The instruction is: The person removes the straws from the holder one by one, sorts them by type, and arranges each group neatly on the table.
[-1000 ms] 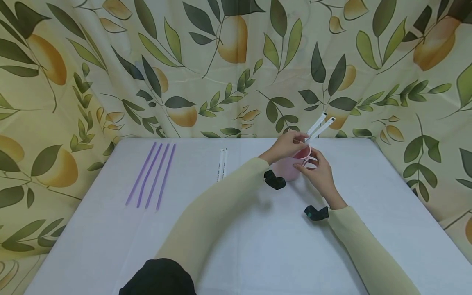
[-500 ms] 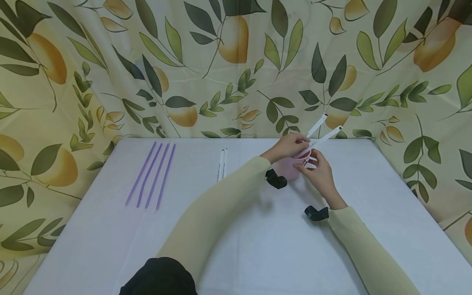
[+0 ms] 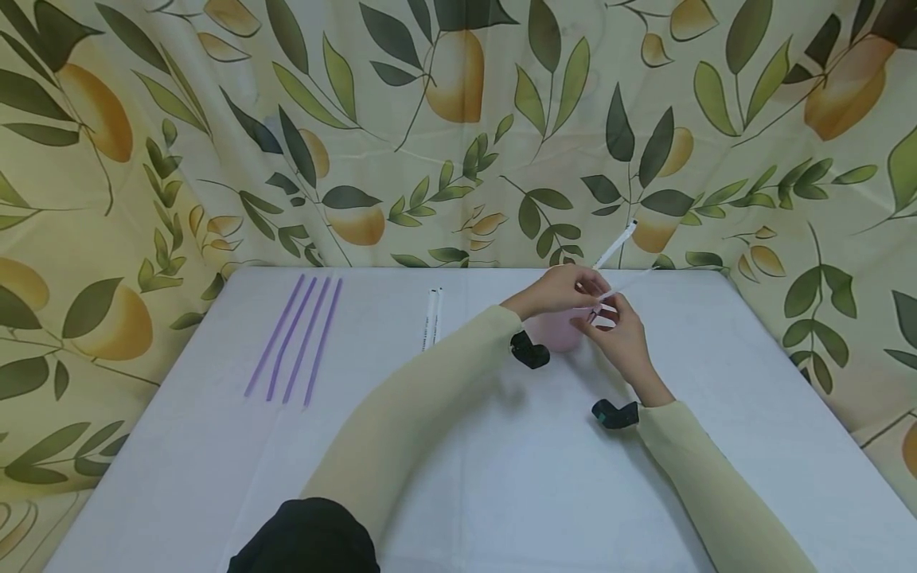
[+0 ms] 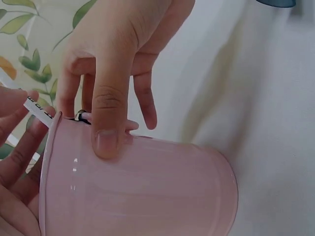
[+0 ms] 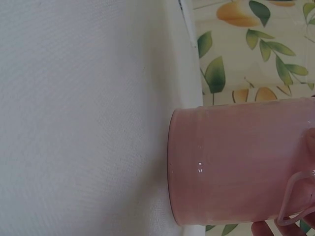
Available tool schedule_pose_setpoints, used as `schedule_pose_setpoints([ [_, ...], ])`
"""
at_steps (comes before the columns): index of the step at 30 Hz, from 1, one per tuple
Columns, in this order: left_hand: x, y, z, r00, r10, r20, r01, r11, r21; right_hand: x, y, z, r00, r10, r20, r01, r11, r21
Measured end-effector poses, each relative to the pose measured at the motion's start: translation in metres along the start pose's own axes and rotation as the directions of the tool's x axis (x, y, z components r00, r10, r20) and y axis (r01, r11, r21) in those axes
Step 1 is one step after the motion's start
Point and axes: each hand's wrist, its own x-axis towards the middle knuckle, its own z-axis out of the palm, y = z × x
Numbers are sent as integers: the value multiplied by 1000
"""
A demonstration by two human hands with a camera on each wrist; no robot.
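Note:
A pink pail (image 4: 142, 187) with a small side handle (image 5: 288, 196) stands upright on the white table. My right hand (image 3: 619, 334) grips its rim, with the thumb (image 4: 107, 128) on the outer wall. Over the pail's mouth, my left hand (image 3: 562, 288) pinches a slim white printed stick (image 4: 37, 108). That stick's far end is blurred in the head view. Another white stick (image 3: 614, 245) leans out of the pail behind my left hand. The pail's inside is hidden by my hands.
Two white printed sticks (image 3: 432, 318) lie mid-table, partly behind my left sleeve. Several purple sticks (image 3: 294, 338) lie in a row at the left. A leaf-patterned curtain (image 3: 401, 143) hangs at the table's back edge.
The front white stick has tilted lower to the right, away from the other one. My left hand has shifted slightly down over the pail's mouth. The right hand has stayed put.

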Motion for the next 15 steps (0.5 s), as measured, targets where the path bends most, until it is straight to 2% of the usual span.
schedule_pose_setpoints([
  [8,-1,-2,0,1000,21,-1,-21,999,-29,-1,0,-1,1000,-24,-11,25,1000,17],
  [15,-3,-1,0,998,13,-54,-19,993,-112,-1,-1,-1,999,-46,-11,46,998,33],
])
